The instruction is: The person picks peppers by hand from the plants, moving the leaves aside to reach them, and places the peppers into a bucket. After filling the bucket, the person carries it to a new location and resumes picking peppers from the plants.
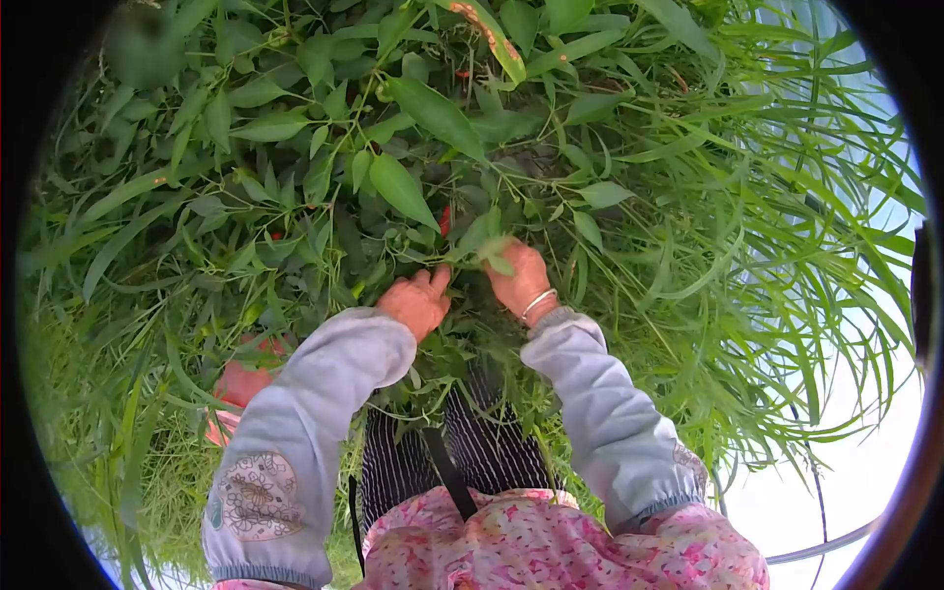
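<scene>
Both of my hands reach into a leafy pepper plant [401, 192]. My left hand [418, 302] is among the stems, its index finger stretched forward and the fingers apart, with no object visible in it. To its right, my right hand [521, 280], with a bangle [539, 301] at the wrist, has its fingers curled in; a blurred leaf [496, 253] covers their tips, so what they grip is hidden. A red chili pepper [445, 221] hangs just beyond and between the hands. Another bit of red [275, 236] shows through the leaves farther left.
Long grassy leaves [777, 206] crowd in from the right. A reddish-pink object [241, 383], partly covered by grass, lies left of my left sleeve [315, 393]. Pale sheeting [846, 433] and a thin pipe [826, 546] are at the right edge.
</scene>
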Demonstrator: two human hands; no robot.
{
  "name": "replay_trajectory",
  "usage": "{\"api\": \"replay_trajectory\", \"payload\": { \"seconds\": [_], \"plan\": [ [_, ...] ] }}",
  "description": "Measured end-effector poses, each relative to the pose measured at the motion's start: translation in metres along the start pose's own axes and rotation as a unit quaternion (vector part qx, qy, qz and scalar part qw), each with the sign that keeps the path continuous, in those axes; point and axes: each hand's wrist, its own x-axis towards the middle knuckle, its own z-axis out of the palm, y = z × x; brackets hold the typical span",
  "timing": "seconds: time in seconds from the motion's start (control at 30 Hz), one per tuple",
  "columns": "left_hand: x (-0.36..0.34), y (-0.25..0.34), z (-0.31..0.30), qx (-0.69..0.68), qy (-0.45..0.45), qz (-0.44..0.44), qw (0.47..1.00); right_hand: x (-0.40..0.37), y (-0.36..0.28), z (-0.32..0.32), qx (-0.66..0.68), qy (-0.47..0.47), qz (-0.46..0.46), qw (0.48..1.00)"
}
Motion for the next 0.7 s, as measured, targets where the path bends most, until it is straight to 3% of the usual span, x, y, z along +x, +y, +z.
{"api": "replay_trajectory", "payload": {
  "seconds": [0.07,0.27,0.4,0.5,0.7],
  "plan": [
    [0.001,0.001,-0.003,0.003,0.009,-0.005,1.0,0.029,0.0,0.016,-0.003,-0.044,0.0,0.999],
    [0.006,0.001,0.007,0.001,0.004,-0.013,1.0,0.058,-0.011,0.039,-0.194,0.004,-0.113,0.974],
    [0.006,0.0,0.004,0.018,-0.024,-0.007,1.0,0.067,-0.007,0.033,-0.186,-0.068,-0.147,0.969],
    [0.005,0.003,-0.004,0.014,-0.028,-0.011,0.999,0.065,-0.011,0.021,-0.226,-0.151,-0.071,0.96],
    [0.003,0.003,-0.008,-0.028,0.005,-0.02,0.999,0.059,-0.015,0.016,-0.26,-0.132,-0.085,0.953]
  ]
}}
